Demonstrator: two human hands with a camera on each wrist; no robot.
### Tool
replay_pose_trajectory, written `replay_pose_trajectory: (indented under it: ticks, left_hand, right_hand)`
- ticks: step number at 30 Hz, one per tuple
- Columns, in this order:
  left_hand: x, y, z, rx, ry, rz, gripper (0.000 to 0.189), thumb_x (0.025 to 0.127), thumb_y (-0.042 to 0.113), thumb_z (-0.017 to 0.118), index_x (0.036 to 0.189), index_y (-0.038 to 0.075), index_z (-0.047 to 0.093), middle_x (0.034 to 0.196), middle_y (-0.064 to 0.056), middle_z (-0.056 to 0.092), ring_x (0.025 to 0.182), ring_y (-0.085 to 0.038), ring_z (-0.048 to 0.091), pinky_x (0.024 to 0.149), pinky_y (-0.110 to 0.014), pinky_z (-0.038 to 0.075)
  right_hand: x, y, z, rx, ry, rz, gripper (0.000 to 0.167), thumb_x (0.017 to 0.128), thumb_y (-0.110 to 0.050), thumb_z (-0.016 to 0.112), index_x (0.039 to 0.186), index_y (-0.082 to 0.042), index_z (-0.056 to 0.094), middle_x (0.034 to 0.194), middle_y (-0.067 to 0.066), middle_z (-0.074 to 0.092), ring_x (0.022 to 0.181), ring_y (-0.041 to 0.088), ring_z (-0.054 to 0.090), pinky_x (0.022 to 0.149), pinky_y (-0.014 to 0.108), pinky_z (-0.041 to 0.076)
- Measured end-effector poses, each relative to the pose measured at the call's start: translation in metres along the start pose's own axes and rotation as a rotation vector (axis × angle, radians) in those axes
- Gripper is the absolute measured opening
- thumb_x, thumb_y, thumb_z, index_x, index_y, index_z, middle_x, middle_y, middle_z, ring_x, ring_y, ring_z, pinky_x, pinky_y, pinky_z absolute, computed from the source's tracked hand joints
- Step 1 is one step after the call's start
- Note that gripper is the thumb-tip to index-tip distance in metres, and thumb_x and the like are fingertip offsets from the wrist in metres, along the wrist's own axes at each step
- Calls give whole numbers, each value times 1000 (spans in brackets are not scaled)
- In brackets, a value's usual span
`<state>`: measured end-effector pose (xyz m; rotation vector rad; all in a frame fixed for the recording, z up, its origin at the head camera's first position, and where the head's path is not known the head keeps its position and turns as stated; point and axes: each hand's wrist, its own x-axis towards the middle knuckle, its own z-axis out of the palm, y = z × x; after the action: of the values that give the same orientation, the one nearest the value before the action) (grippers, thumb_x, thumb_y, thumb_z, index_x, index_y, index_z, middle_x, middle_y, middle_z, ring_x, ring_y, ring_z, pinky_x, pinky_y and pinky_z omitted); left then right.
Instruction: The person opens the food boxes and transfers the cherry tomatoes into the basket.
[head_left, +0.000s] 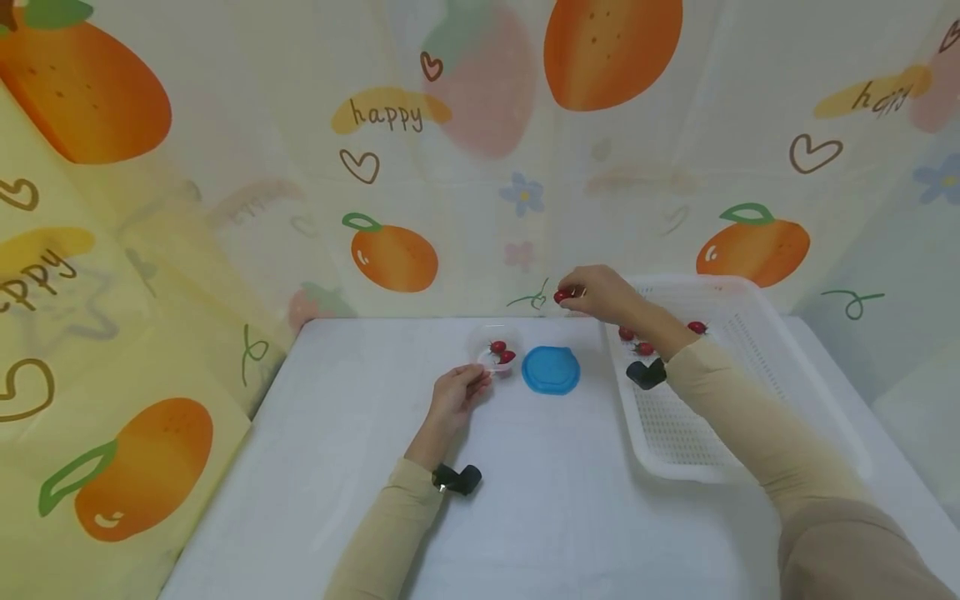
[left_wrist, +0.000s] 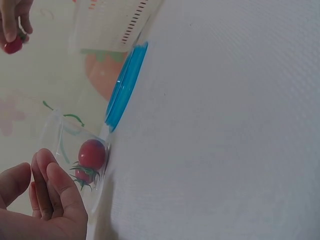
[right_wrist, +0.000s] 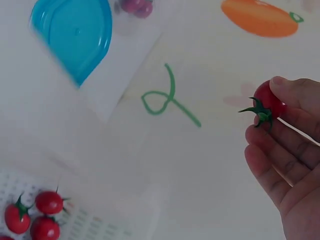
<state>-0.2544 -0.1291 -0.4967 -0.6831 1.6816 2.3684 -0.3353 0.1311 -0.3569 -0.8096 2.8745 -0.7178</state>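
A red cherry tomato (right_wrist: pixel 269 100) with a green calyx is pinched between the thumb and fingers of my right hand (head_left: pixel 600 292), up in the air near the basket's far left corner. My left hand (head_left: pixel 456 394) pinches the near rim of a small clear plastic container (left_wrist: pixel 67 137) standing on the table. Two cherry tomatoes (left_wrist: pixel 92 154) lie inside that container. Just right of it rests a blue lid (head_left: pixel 551 370), flat on the tabletop. In the white basket (head_left: pixel 645 454) are several more cherry tomatoes (right_wrist: pixel 45 228), partly hidden by my right arm in the head view.
The basket takes up the right side of the white-covered table (head_left: pixel 525 517). Behind the table's far edge hangs a fruit-printed curtain (head_left: pixel 480 192), which also runs along the left side.
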Motion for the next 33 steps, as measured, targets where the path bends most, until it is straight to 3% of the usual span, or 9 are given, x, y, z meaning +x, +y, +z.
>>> replay_pose_trajectory:
  ticks: [9, 18, 33]
  left_hand:
    - [1, -1, 1, -17, 19, -14, 26, 94, 16, 64, 117, 4, 60, 100, -7, 70, 89, -13, 70, 84, -23, 58]
    - [1, -2, 1, -15, 11, -2, 25, 95, 17, 63, 117, 4, 60, 99, -6, 70, 87, -12, 70, 80, -21, 58]
    - [0, -2, 1, -1, 11, 0, 27, 95, 18, 63, 118, 5, 60, 101, -6, 70, 89, -13, 70, 82, -21, 58]
  right_hand:
    - [-22, 30, -19, 12, 7, 103, 38, 94, -14, 64, 128, 2, 59, 119, 21, 64, 107, 34, 60, 95, 48, 54]
    - [-44, 76, -30, 13, 36, 190, 35, 94, -14, 62, 124, 3, 61, 115, 23, 65, 104, 37, 59, 96, 54, 51]
    - [-68, 142, -24, -7, 6, 352, 34, 93, -14, 62, 117, 10, 60, 111, 30, 64, 95, 40, 60, 89, 54, 54]
